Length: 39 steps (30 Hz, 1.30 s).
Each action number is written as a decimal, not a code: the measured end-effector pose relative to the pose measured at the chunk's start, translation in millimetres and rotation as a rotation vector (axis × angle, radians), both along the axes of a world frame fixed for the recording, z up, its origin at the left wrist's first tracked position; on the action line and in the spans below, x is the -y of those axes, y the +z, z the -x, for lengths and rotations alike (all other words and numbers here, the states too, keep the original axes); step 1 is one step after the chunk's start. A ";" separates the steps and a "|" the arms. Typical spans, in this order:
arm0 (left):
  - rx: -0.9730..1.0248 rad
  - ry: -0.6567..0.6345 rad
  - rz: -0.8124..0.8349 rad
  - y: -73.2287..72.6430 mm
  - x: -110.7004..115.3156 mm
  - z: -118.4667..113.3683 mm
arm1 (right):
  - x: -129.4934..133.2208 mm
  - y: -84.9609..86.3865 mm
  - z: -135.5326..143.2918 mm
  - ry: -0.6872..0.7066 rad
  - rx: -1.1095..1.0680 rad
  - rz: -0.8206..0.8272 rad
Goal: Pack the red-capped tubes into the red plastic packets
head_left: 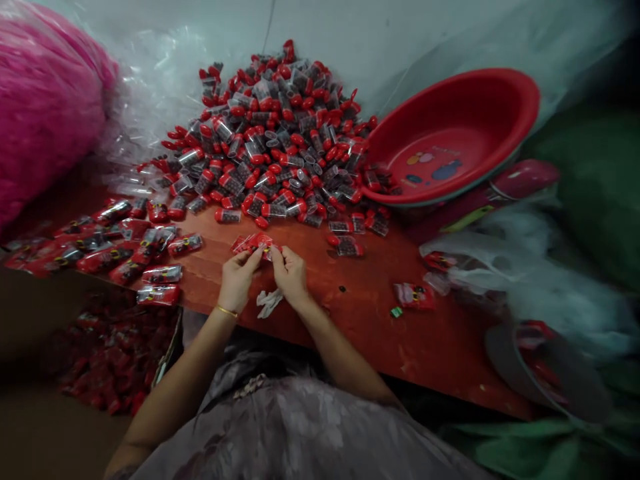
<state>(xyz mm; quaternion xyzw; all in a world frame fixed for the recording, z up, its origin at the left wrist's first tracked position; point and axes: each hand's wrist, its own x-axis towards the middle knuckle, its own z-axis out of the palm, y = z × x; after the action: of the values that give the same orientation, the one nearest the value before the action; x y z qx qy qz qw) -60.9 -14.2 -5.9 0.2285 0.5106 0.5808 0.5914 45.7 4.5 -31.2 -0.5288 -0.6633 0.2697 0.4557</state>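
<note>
My left hand (239, 277) and my right hand (291, 272) meet near the front of the red-brown table (370, 320). Between their thumbs and fingers is a small red printed plastic wrapper (267, 245), pinched from both sides. Further red wrappers (245, 243) lie just beyond my left fingertips. A crumpled white cloth or tissue (269, 302) rests below, between my wrists. Behind the hands rises a large heap of small clear tubes with red caps (280, 153) and dark contents. Whether a tube sits inside the held wrapper cannot be made out.
Wrapped red packets (159, 295) lie at the left edge, above a container of red pieces (110, 360). A red basin (450, 133) leans at the back right. Right of my hands are a packet (415, 296) and a grey tub (505, 360). A pink bag (50, 100) stands left.
</note>
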 end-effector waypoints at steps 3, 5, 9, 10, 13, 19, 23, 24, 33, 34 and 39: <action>0.163 -0.007 0.096 3.5 0.0 -2.6 | 6.9 1.2 -1.7 0.037 0.031 -0.028; 0.186 -0.014 0.104 4.9 -1.5 -1.0 | 8.3 2.1 -10.0 0.094 0.056 -0.044; 0.181 0.023 0.097 9.2 -4.8 4.0 | -1.1 6.6 -63.6 0.136 0.144 -0.074; 0.181 0.027 0.108 10.6 -5.1 4.0 | -5.7 7.7 -83.4 0.083 0.183 -0.071; 0.189 0.016 0.142 14.7 -5.1 -2.2 | -21.3 9.7 -138.9 -0.279 0.565 0.032; 0.230 -0.103 0.209 19.2 -3.4 -23.9 | -56.0 9.0 -166.5 -0.151 0.937 0.201; 0.224 -0.082 0.207 21.0 -1.8 -18.0 | -70.4 8.7 -156.0 -0.130 0.800 0.207; 0.220 -0.070 0.206 21.8 -1.3 -14.8 | -68.8 9.5 -153.6 -0.117 0.721 0.172; 0.209 -0.089 0.176 25.5 4.0 -14.2 | 34.2 42.4 -111.0 0.452 -0.189 0.616; 0.211 -0.102 0.177 25.7 5.4 -15.9 | 43.5 44.5 -105.7 0.465 -0.207 0.630; 0.211 -0.185 0.138 27.1 13.9 -18.0 | 59.2 44.9 -92.1 0.471 -0.300 0.668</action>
<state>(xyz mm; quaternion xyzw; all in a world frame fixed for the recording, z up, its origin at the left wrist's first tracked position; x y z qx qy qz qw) -42.9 -28.1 21.2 0.1708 0.4611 0.5082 0.7071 137.8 -54.7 13.6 -0.4364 -0.5685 0.6401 0.2770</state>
